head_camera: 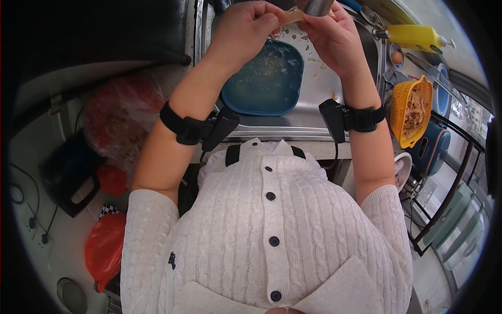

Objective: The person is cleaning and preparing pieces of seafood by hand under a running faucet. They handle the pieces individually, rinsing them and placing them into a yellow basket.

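Observation:
Both my hands are raised over the far part of a steel sink (319,114), close to the metal faucet (318,5). Between them a pale, thin strip of food (292,17) is stretched; its exact kind cannot be told. My left hand (251,29) pinches one end with curled fingers. At the other end, the thumb and fingers of my right hand (331,37) grip it, partly behind the faucet. Nearer to me, a dark blue square basin (263,78) with cloudy water sits in the sink. Small brownish scraps (308,49) lie on the steel beside it.
Right of the sink are a yellow bottle (413,37), an egg in a small bowl (396,57) and a yellow basket (399,103) of shredded, tan food. A white bowl (404,167) stands nearer. Plastic bags (121,114) and a red bag (104,247) are at the left.

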### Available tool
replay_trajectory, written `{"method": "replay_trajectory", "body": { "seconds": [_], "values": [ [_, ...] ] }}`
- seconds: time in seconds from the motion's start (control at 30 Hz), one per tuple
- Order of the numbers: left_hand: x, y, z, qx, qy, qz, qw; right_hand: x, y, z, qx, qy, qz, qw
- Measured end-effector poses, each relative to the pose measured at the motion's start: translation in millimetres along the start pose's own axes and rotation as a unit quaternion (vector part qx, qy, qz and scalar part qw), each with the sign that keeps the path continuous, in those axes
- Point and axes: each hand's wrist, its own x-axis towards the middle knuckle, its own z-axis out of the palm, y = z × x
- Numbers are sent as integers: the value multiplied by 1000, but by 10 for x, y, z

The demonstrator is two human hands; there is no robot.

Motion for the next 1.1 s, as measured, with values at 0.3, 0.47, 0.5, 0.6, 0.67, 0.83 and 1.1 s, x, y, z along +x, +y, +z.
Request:
{"method": "replay_trajectory", "body": {
  "seconds": [0.3, 0.47, 0.5, 0.6, 0.67, 0.83, 1.1],
  "values": [
    [55, 62, 47, -4, -12, -22, 1000, 2, -67, 43, -49, 12, -9, 999],
    [36, -196, -33, 50, -22, 46, 997, -6, -79, 71, -1, 26, 2, 1000],
    [37, -197, -36, 21, -28, 47, 998, 3, -56, 32, 3, 23, -6, 1000],
    [48, -168, -37, 4, -42, 37, 998, -5, -100, 53, -8, 15, -3, 1000],
    [44, -164, -34, 16, -48, 26, 998, -1, -113, 73, -24, 9, 10, 1000],
    [44, -214, -19, 6, -29, 12, 999, 17, -17, -4, 11, 19, -21, 1000],
    [67, -164, -14, 54, -40, 1, 998, 17, -79, 67, -31, 42, 2, 999]
  ]
}}
